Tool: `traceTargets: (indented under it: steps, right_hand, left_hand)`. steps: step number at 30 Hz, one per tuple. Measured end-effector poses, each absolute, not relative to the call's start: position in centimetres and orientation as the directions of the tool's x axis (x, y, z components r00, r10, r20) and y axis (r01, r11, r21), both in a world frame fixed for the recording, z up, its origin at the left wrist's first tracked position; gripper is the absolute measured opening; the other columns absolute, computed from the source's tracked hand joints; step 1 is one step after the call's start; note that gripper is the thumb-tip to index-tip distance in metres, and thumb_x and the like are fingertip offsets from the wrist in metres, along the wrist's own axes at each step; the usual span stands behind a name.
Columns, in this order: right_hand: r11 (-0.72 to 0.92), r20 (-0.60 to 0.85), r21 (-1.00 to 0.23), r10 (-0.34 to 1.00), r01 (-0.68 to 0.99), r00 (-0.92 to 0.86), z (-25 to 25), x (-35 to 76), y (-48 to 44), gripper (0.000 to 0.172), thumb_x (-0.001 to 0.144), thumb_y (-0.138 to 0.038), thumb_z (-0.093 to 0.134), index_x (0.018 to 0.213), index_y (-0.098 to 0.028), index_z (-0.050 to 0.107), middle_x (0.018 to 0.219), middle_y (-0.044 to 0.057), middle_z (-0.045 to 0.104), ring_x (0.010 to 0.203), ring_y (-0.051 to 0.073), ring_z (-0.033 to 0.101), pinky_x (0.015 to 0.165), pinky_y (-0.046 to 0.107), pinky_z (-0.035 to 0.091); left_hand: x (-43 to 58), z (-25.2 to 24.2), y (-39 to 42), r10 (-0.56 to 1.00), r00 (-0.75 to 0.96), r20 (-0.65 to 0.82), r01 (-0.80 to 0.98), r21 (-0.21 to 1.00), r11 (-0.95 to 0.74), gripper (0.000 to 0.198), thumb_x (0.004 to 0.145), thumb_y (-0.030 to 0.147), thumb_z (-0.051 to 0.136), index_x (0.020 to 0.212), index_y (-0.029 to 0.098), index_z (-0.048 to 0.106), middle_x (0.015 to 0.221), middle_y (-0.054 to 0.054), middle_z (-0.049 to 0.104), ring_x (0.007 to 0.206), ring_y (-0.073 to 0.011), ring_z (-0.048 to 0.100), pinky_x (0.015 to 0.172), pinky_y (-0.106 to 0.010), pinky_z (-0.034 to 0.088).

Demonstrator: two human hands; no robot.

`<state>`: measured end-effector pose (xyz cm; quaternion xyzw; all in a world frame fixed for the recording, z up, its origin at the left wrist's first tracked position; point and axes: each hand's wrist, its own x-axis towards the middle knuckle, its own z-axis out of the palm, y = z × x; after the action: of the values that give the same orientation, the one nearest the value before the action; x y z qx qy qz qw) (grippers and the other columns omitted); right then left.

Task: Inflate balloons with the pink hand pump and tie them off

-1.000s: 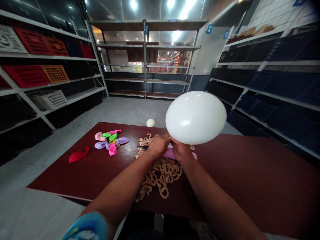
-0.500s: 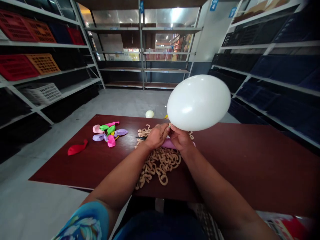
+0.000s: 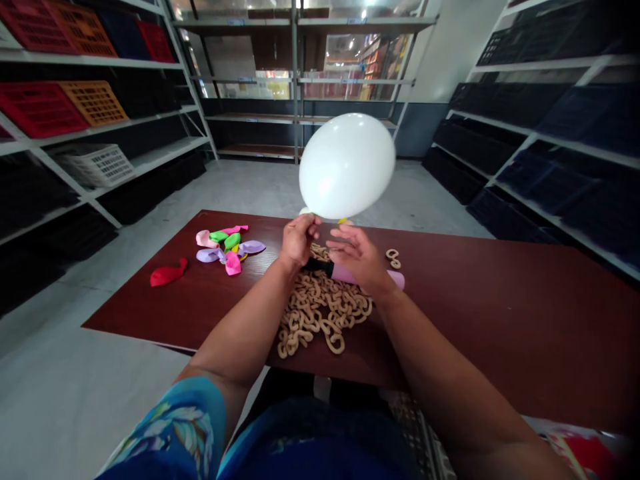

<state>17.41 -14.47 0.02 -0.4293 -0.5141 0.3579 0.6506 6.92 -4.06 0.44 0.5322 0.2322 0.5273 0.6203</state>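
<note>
An inflated white balloon (image 3: pixel 347 167) rises above the table, its neck end pinched in the fingers of my left hand (image 3: pixel 299 239). My right hand (image 3: pixel 359 255) is just beside it, fingers spread and holding nothing, apart from the balloon. Below my right hand lies a pink balloon pump (image 3: pixel 395 277) with a black end, partly hidden by that hand. It rests on a heap of tan, curled, ring-like pieces (image 3: pixel 320 310) in front of me. To the left are several limp balloons (image 3: pixel 233 243) in pink, green, purple and yellow, and a single red balloon (image 3: pixel 167 273).
A dark red-brown table (image 3: pixel 480 313) spans the view. Two tan curled pieces (image 3: pixel 394 259) lie apart at the right. Shelving with red crates (image 3: pixel 43 110) and a white basket (image 3: pixel 103 165) stands left; dark bins (image 3: pixel 550 173) fill the right shelves.
The white balloon has shifted left and is held by my left hand alone. My right hand has let go and opened its fingers. The view has tilted down slightly.
</note>
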Motion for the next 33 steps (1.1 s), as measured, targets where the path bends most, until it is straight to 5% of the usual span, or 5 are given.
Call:
traceTargets:
  steps: [4, 12, 21, 26, 33]
  right_hand:
    - [0.479, 0.441, -0.755, 0.876, 0.449, -0.194, 0.1, 16.8, -15.3, 0.025, 0.073, -0.016, 0.058, 0.096, -0.024, 0.06, 0.091, 0.001, 0.061, 0.079, 0.013, 0.058, 0.073, 0.029, 0.047]
    - [0.622, 0.296, -0.411, 0.783, 0.667, -0.548, 0.3, 16.4, -15.3, 0.018, 0.075, -0.009, 0.05, 0.076, -0.022, 0.063, 0.094, 0.004, 0.06, 0.088, 0.016, 0.054, 0.08, 0.032, 0.043]
    - [0.405, 0.459, -0.872, 0.871, 0.277, 0.173, 0.4, 16.9, -15.6, 0.01, 0.083, -0.032, 0.05, 0.089, -0.024, 0.051, 0.078, -0.001, 0.065, 0.054, 0.009, 0.055, 0.053, 0.024, 0.045]
    - [0.419, 0.447, -0.894, 0.837, 0.158, 0.316, 0.2, 16.8, -15.2, 0.014, 0.082, -0.035, 0.052, 0.09, -0.024, 0.05, 0.091, 0.002, 0.066, 0.055, 0.009, 0.057, 0.05, 0.024, 0.046]
    - [0.411, 0.583, -0.742, 0.786, 0.529, 0.207, -0.4, 17.6, -15.1, 0.012, 0.08, -0.029, 0.055, 0.09, -0.024, 0.058, 0.085, 0.001, 0.064, 0.065, 0.012, 0.058, 0.061, 0.026, 0.047]
  left_hand:
    - [5.9, -0.3, -1.5, 0.95, 0.01, 0.312, -0.353, 0.89, -0.289, 0.024, 0.081, 0.033, 0.044, 0.064, 0.017, 0.051, 0.048, 0.004, 0.036, 0.045, -0.0069, 0.038, 0.049, -0.02, 0.036]
    - [4.6, -1.7, -0.2, 0.9, -0.111, 0.421, 0.018, 0.906, -0.422, 0.032, 0.085, 0.038, 0.037, 0.067, 0.018, 0.055, 0.05, 0.002, 0.046, 0.051, -0.0095, 0.048, 0.058, -0.023, 0.039]
    - [4.8, -1.2, -1.2, 0.896, -0.031, 0.442, 0.109, 0.893, -0.437, 0.033, 0.084, 0.037, 0.039, 0.064, 0.018, 0.056, 0.049, 0.001, 0.049, 0.051, -0.0115, 0.05, 0.055, -0.023, 0.038]
    - [5.0, -1.1, -2.1, 0.887, 0.028, 0.461, 0.129, 0.878, -0.461, 0.035, 0.084, 0.039, 0.039, 0.064, 0.018, 0.057, 0.049, 0.001, 0.049, 0.05, -0.0119, 0.049, 0.054, -0.023, 0.037]
    - [5.2, -1.5, -2.5, 0.815, 0.12, 0.566, 0.224, 0.785, -0.578, 0.036, 0.086, 0.039, 0.039, 0.063, 0.017, 0.057, 0.051, 0.0, 0.049, 0.054, -0.012, 0.049, 0.056, -0.023, 0.035]
